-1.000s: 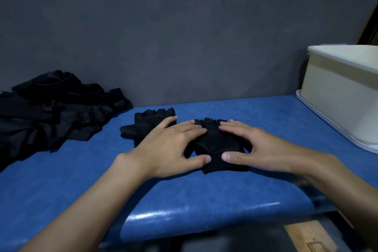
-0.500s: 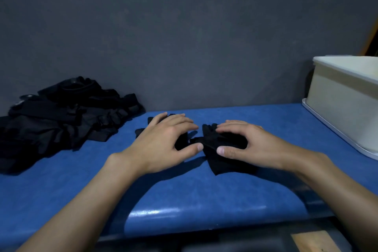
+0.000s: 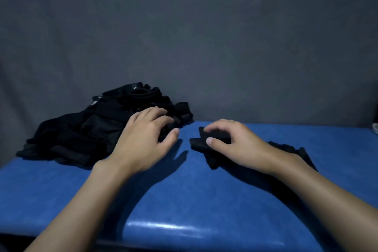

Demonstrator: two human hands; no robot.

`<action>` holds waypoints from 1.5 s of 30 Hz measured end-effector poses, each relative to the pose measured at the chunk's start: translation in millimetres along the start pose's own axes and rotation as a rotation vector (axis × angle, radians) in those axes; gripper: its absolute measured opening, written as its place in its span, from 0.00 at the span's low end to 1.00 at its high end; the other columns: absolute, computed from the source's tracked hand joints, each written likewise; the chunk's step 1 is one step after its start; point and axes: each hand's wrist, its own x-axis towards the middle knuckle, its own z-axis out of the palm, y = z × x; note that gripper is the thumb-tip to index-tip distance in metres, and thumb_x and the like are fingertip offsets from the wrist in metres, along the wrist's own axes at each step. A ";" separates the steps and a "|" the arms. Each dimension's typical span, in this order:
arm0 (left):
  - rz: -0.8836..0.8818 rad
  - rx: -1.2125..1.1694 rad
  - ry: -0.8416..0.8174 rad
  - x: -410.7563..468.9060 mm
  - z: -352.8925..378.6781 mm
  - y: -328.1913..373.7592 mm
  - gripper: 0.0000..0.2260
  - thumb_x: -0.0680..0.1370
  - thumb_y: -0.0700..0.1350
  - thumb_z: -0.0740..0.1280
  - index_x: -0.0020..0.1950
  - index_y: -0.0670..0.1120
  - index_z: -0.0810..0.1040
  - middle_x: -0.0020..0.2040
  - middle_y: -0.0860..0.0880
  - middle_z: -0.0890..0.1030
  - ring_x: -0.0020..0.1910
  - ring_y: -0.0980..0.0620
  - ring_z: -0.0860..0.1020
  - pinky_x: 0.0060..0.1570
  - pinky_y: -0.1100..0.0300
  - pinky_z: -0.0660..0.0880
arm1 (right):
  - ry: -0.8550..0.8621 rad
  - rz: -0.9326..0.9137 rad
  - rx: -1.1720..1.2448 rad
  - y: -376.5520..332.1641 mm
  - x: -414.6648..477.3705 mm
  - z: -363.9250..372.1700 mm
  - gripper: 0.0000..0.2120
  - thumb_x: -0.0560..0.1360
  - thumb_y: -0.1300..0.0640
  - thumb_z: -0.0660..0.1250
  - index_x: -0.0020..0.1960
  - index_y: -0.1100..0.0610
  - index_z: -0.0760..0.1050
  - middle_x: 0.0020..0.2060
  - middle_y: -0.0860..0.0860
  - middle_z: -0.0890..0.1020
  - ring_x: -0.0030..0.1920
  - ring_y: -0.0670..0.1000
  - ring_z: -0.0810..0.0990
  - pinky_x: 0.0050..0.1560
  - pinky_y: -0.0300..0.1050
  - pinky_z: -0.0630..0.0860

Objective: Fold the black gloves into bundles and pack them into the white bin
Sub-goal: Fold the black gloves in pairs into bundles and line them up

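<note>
Gripping glove (image 3: 214, 139); pile (image 3: 81, 135) labels (image 3: 94, 103) unreadable.

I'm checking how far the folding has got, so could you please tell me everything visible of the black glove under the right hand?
The black glove looks like soft matte fabric, folded into flat overlapping layers, not yet a tight bundle. It lies on the blue table, right of the glove pile. The right hand grips it, fingers curled over the top and thumb at its near edge, hiding its middle. Black fabric shows past the wrist; I cannot tell whether it is the same glove.
</note>
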 end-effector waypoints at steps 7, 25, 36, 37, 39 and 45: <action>-0.103 0.091 -0.086 4.6 6.3 -31.5 0.31 0.75 0.66 0.46 0.74 0.57 0.68 0.77 0.56 0.64 0.77 0.55 0.59 0.73 0.51 0.56 | 0.104 0.016 -0.065 -4.1 73.5 33.4 0.16 0.75 0.50 0.70 0.62 0.49 0.75 0.51 0.44 0.78 0.53 0.47 0.76 0.57 0.47 0.74; -0.114 0.125 -0.084 16.8 26.0 -32.0 0.27 0.82 0.60 0.52 0.80 0.61 0.48 0.75 0.59 0.64 0.75 0.54 0.60 0.69 0.46 0.57 | 0.139 0.101 -0.223 13.3 136.0 44.7 0.04 0.77 0.56 0.68 0.51 0.52 0.78 0.50 0.49 0.72 0.49 0.50 0.75 0.53 0.48 0.75; -0.144 0.105 -0.129 14.8 19.4 -28.5 0.26 0.82 0.59 0.52 0.80 0.59 0.52 0.74 0.57 0.66 0.75 0.52 0.61 0.72 0.45 0.55 | 0.325 0.144 0.019 0.7 127.6 28.9 0.04 0.77 0.60 0.68 0.43 0.56 0.78 0.38 0.49 0.81 0.39 0.48 0.80 0.33 0.32 0.73; -0.148 0.102 -0.139 15.5 18.4 -27.2 0.25 0.82 0.59 0.53 0.80 0.59 0.53 0.74 0.57 0.66 0.75 0.52 0.60 0.73 0.45 0.55 | 0.358 0.138 0.029 -2.4 126.1 24.1 0.04 0.77 0.60 0.68 0.43 0.57 0.79 0.38 0.49 0.81 0.38 0.47 0.79 0.30 0.29 0.71; -0.156 0.095 -0.167 15.7 15.8 -22.3 0.24 0.82 0.59 0.53 0.79 0.59 0.55 0.74 0.56 0.67 0.75 0.50 0.61 0.73 0.44 0.55 | 0.420 0.127 0.024 -8.0 122.4 14.6 0.05 0.76 0.61 0.68 0.42 0.57 0.79 0.37 0.49 0.81 0.36 0.44 0.77 0.30 0.28 0.70; -0.151 -0.004 0.010 18.5 3.7 6.6 0.16 0.82 0.54 0.56 0.69 0.54 0.73 0.56 0.57 0.78 0.57 0.53 0.76 0.57 0.54 0.66 | 0.593 0.109 0.041 -17.6 101.3 -17.8 0.04 0.75 0.60 0.69 0.42 0.55 0.79 0.37 0.48 0.80 0.36 0.44 0.75 0.33 0.27 0.67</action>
